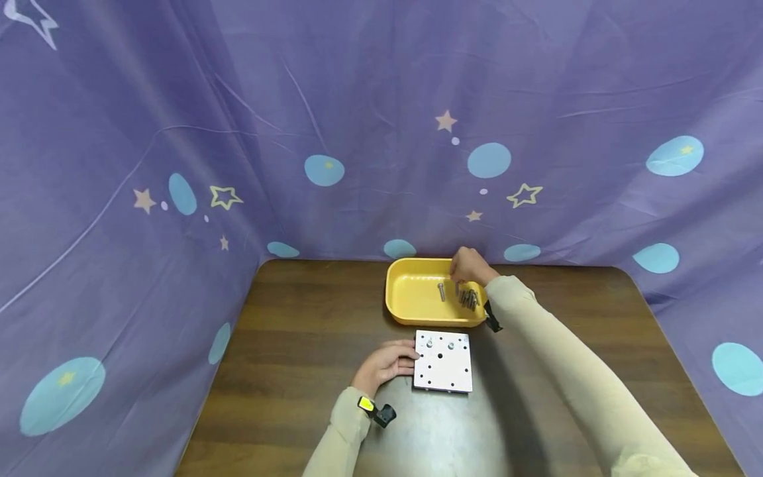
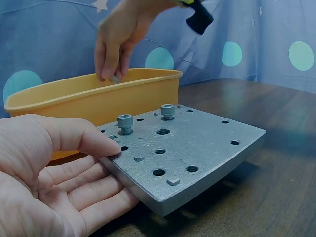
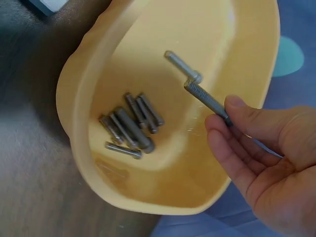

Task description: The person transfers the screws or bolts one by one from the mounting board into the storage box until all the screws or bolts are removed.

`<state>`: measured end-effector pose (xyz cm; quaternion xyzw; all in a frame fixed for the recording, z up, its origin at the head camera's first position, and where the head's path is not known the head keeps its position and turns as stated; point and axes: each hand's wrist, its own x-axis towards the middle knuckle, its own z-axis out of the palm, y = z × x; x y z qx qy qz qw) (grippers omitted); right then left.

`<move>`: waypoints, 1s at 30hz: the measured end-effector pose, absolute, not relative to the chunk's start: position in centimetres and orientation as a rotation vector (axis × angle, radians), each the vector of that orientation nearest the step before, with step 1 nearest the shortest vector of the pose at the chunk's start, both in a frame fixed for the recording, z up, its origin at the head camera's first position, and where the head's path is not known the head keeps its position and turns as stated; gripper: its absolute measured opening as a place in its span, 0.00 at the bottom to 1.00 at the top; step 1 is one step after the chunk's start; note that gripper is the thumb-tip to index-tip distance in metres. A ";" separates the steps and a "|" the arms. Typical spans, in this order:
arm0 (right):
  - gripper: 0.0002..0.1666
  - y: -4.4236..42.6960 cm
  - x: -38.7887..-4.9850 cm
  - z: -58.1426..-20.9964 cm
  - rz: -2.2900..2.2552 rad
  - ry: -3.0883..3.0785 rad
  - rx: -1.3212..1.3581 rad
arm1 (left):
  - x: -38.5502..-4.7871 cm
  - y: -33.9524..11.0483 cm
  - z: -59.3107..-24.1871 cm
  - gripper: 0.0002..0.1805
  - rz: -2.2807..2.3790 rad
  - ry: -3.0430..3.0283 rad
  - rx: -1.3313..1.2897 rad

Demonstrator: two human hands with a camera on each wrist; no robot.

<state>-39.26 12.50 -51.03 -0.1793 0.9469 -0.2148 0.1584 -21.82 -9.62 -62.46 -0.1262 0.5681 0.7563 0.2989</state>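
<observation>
A square metal plate (image 2: 197, 153) with several holes is gripped at its left edge by my left hand (image 2: 64, 173), thumb on top and fingers beneath. Two socket-head bolts (image 2: 125, 123) stand upright in holes along its far side. Over the right end of the yellow bin (image 1: 417, 319), my right hand (image 3: 271, 153) pinches a bolt (image 3: 207, 101) between thumb and fingers, its threaded end pointing away. Beneath it in the bin lie a single loose bolt (image 3: 181, 65) and a cluster of several bolts (image 3: 131, 123) of differing thickness.
The brown wooden table (image 1: 310, 318) carries the bin behind the plate. A purple patterned curtain (image 1: 381, 132) hangs right behind the table's far edge and along its left side.
</observation>
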 end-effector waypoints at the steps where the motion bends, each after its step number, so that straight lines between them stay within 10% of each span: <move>1: 0.05 12.6 -39.3 -51.3 -0.645 2.684 -0.477 | -21.7 -9.6 -62.5 0.24 2.009 1.512 -0.324; 30: 0.11 11.6 -40.5 -54.9 -0.579 2.761 -0.497 | -21.8 -9.7 -62.3 0.27 2.012 1.501 -0.355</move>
